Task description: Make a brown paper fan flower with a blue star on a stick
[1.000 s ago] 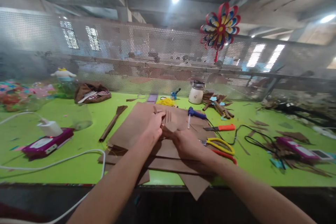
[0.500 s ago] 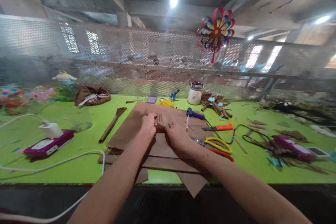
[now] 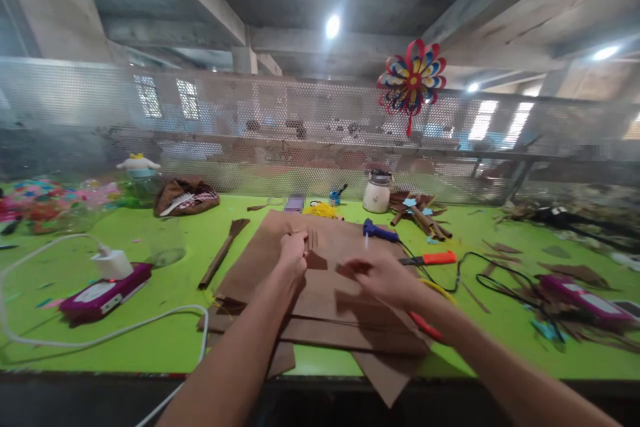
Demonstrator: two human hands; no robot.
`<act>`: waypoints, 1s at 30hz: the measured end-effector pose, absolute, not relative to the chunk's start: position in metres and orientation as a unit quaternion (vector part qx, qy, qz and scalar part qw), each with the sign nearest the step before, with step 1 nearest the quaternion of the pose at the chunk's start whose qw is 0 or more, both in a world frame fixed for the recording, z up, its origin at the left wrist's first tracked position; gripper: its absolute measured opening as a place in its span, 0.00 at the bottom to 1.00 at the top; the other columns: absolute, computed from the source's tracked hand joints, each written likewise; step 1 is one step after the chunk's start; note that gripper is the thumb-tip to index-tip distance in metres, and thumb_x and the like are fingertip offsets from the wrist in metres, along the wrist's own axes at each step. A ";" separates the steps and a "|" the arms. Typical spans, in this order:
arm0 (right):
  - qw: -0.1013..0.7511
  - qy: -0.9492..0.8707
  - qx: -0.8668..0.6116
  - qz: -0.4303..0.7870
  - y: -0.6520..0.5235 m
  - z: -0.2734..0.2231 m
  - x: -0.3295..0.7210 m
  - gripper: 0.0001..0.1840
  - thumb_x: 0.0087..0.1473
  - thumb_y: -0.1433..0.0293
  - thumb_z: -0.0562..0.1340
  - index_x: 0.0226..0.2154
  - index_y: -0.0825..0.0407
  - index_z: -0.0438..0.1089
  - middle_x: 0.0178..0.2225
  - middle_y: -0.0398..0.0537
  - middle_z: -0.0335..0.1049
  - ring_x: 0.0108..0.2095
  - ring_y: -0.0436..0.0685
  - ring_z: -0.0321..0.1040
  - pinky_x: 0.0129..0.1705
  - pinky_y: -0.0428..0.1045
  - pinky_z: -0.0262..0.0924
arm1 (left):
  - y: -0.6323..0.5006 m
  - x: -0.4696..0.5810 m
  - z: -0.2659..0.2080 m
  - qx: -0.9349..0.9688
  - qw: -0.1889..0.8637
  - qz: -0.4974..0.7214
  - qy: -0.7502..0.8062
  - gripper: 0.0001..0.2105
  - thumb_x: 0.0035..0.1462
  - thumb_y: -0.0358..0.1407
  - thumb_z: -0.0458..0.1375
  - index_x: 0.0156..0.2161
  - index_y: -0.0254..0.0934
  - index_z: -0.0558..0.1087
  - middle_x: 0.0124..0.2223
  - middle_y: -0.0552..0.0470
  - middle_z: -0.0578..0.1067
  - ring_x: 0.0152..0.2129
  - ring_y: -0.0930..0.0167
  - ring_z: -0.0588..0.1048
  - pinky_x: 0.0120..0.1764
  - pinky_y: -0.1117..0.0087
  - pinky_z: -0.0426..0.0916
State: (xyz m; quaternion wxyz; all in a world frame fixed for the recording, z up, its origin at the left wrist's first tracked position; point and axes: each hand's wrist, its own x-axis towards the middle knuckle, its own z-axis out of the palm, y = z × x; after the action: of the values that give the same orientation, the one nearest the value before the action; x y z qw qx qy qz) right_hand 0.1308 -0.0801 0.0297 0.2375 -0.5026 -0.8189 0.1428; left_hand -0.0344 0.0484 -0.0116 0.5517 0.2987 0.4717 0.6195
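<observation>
My left hand (image 3: 294,250) is closed in a pinch on a small brown paper piece (image 3: 318,260) with narrow folds, above a stack of brown paper sheets (image 3: 270,247). To its right my right hand (image 3: 380,275) hovers over the same stack, apart from the piece. Its fingers look loosely curled and parted, partly blurred, with nothing visible in them. Just beyond that hand lies a blue glue gun (image 3: 381,232) with a pale stick. My right hand and forearm partly hide scissors with one yellow handle (image 3: 440,289) and one red handle (image 3: 424,325).
An orange-handled knife (image 3: 439,258) and black cable lie to the right. A rolled brown paper stalk (image 3: 220,257) is on the left, near a purple power strip (image 3: 105,292) with a white cable. At the back stand a white jar (image 3: 377,193) and more paper rolls (image 3: 427,220).
My right hand has let go of the small paper piece and moved right, over the scissors' side of the stack. My left hand still pinches the piece. The view has tilted up slightly.
</observation>
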 end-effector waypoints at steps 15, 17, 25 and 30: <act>0.374 -0.690 -0.534 0.314 -0.052 0.034 0.164 0.17 0.48 0.58 0.57 0.34 0.54 0.70 0.26 0.47 0.68 0.23 0.51 0.62 0.25 0.47 0.59 | 0.017 -0.013 -0.004 0.501 0.626 0.492 0.340 0.11 0.39 0.38 0.64 0.26 0.33 0.71 0.21 0.52 0.72 0.17 0.74 0.68 0.21 0.75 0.58; 0.412 -0.645 -0.505 0.399 -0.026 0.022 0.151 0.19 0.46 0.58 0.60 0.36 0.55 0.69 0.27 0.47 0.68 0.24 0.50 0.62 0.23 0.45 0.58 | 0.014 -0.012 -0.003 0.516 0.627 0.477 0.336 0.11 0.39 0.39 0.64 0.26 0.33 0.71 0.19 0.53 0.70 0.15 0.76 0.66 0.20 0.75 0.57; 0.524 -0.577 -0.446 0.440 -0.010 -0.013 0.152 0.16 0.39 0.60 0.65 0.23 0.56 0.67 0.19 0.40 0.63 0.19 0.46 0.56 0.21 0.44 0.53 | 0.014 -0.005 -0.006 0.541 0.623 0.457 0.332 0.12 0.41 0.40 0.62 0.30 0.32 0.72 0.26 0.49 0.73 0.22 0.71 0.70 0.25 0.73 0.61; 0.523 -0.532 -0.427 0.512 -0.010 -0.020 0.162 0.17 0.36 0.59 0.67 0.26 0.56 0.68 0.22 0.42 0.66 0.22 0.48 0.61 0.24 0.44 0.55 | 0.015 -0.001 -0.010 0.603 0.519 0.469 0.383 0.09 0.39 0.38 0.62 0.24 0.33 0.73 0.21 0.53 0.71 0.21 0.73 0.67 0.26 0.74 0.60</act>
State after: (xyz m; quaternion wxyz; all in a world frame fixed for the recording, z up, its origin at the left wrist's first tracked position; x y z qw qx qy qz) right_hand 0.1622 -0.0103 -0.0199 0.5230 -0.4267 -0.5316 0.5117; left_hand -0.0010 0.0148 -0.0096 0.5189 0.6032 0.3830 0.4693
